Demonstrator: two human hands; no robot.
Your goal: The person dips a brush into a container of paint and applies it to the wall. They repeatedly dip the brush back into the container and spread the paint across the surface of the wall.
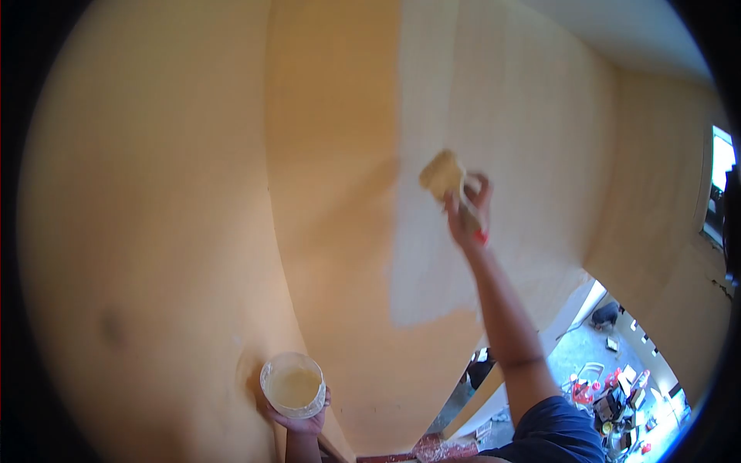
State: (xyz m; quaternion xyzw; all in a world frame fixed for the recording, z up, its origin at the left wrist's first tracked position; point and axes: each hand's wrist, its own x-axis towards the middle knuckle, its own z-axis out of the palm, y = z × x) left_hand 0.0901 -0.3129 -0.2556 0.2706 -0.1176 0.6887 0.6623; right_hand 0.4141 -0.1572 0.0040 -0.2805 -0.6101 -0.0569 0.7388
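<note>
Right arm fully extended upward toward the wall (pixel 324 116), forearm bare, upper arm in a dark blue sleeve. Right hand (pixel 468 210) raised against the wall, fingers closed in a grip, wrist bent slightly back. Left hand (pixel 302 419) held low, close to the wall, palm up, fingers cupped and curled upward; only its wrist is visible

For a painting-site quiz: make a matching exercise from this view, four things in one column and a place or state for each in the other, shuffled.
Things:
1. paintbrush
2. paint tub
3. pale patch of wall
4. window

Places or states:
A. far right edge
B. raised against the wall in the right hand
C. freshly coated, lighter than the orange around it
D. held low in the left hand, cream paint inside

Pairs: 1-B, 2-D, 3-C, 4-A
</note>
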